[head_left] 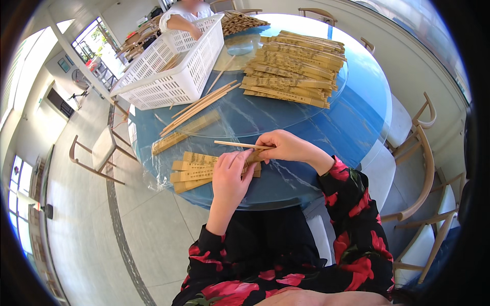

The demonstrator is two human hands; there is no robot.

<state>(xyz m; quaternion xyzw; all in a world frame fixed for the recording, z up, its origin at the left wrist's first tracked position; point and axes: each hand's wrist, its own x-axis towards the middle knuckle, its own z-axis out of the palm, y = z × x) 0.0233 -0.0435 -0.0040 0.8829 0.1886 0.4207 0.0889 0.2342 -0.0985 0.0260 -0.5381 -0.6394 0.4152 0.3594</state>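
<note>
So the right hand (286,145) had its fingers pinched on the right end of a slim pale wooden stick (232,144) running crosswise, tip pointing left just past the left hand (228,173), whose fingers gripped a brown paper sleeve (253,157) over the round blue worktop (354,112).

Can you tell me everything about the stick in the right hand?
The stick is thin, straight and pale, and looks wooden. It runs almost sideways across the picture, above the blue table, pinched by the right hand, which hides one end. The bare end points left. I can't tell whether the left hand touches it.
</note>
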